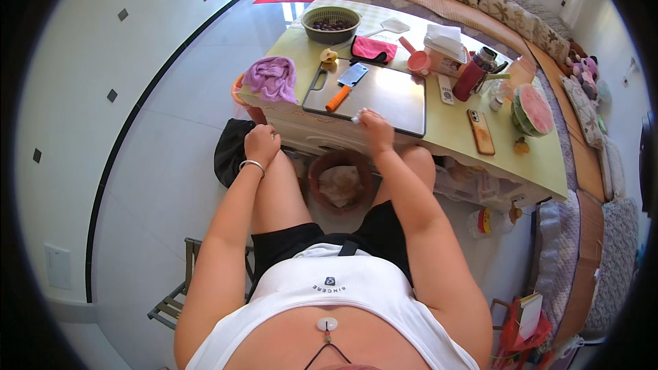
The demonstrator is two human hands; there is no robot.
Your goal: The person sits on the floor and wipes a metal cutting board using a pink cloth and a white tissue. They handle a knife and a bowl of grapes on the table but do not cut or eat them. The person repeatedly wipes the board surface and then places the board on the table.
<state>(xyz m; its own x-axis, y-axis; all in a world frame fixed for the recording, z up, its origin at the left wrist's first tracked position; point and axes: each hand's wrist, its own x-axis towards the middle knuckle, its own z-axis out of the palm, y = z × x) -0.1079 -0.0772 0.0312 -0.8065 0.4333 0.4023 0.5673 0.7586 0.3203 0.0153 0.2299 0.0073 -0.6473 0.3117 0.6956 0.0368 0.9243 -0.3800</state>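
My left hand [262,142] rests on my left knee with its fingers curled in, and nothing shows in it. At the front edge of the cutting board, my right hand [375,128] is closed on a small crumpled white tissue [356,117]. The steel-faced cutting board [391,96] has a dark rim and lies flat on the table. On it rests a cleaver [352,75] with an orange handle, the handle angled toward me. A cut piece of yellowish fruit [328,55] sits by the board's far left corner.
Left of the board lies a purple towel [271,79]; behind it stands a colander [331,25] of dark fruit. Rightward are a pink cloth [373,48], pink dipper [419,63], remote [445,89], red thermos [474,75], phone [481,131] and cut watermelon [532,111]. A lined bin [314,177] stands between my legs.
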